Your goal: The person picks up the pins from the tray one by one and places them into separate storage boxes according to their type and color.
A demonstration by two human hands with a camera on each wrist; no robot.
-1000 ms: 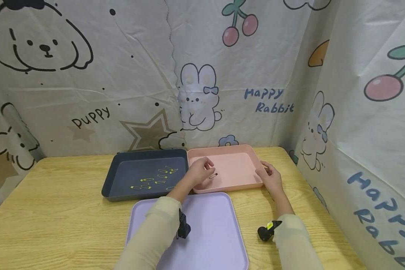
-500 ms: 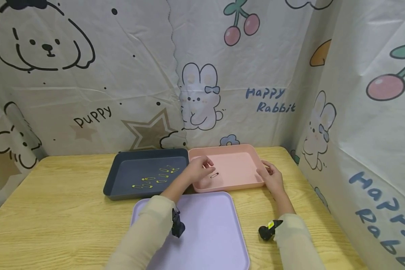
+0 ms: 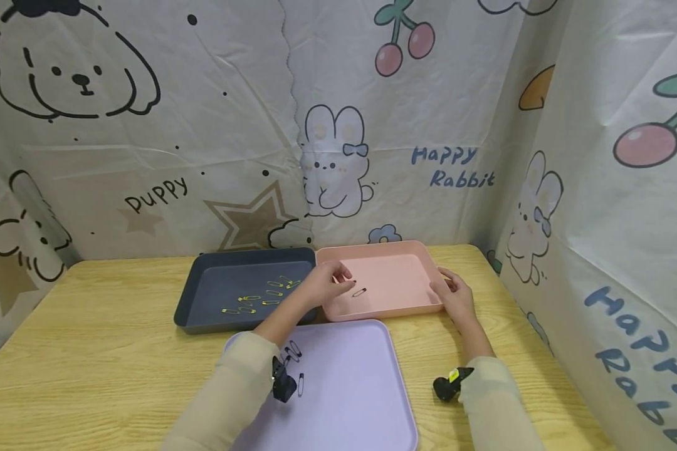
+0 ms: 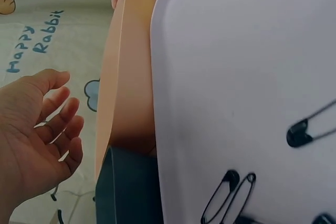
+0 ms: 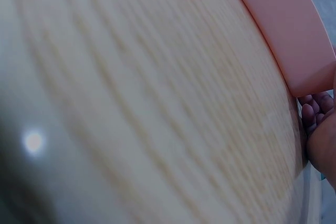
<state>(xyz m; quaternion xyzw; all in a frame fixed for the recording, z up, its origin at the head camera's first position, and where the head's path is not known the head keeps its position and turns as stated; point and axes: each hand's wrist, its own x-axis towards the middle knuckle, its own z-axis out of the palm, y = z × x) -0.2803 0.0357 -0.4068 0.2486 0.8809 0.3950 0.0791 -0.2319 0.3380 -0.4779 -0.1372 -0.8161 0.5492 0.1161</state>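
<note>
My left hand (image 3: 327,283) hovers over the left part of the pink tray (image 3: 397,269), its fingers loosely bent. The left wrist view shows the same hand (image 4: 39,129) with nothing between thumb and fingers. Just right of its thumb, a black-headed safety pin (image 3: 359,292) lies on the tray floor. My right hand (image 3: 456,297) holds the pink tray at its right side, thumb on the rim and fingers outside the wall. In the right wrist view, that hand's curled fingers (image 5: 312,111) show beside the tray's corner (image 5: 310,80).
Left of the pink tray stands a dark grey tray (image 3: 211,282) with several yellow safety pins (image 3: 271,293). A lilac tray (image 3: 350,388) lies nearer me, bearing several black safety pins (image 3: 301,385) partly behind my left wrist camera (image 3: 284,381). A printed curtain (image 3: 231,125) hangs behind the table (image 3: 101,351).
My left forearm has swung left, bringing black safety pins on the lilac tray into sight. The left hand has drawn slightly away from the pin in the pink tray. The right hand stays put.
</note>
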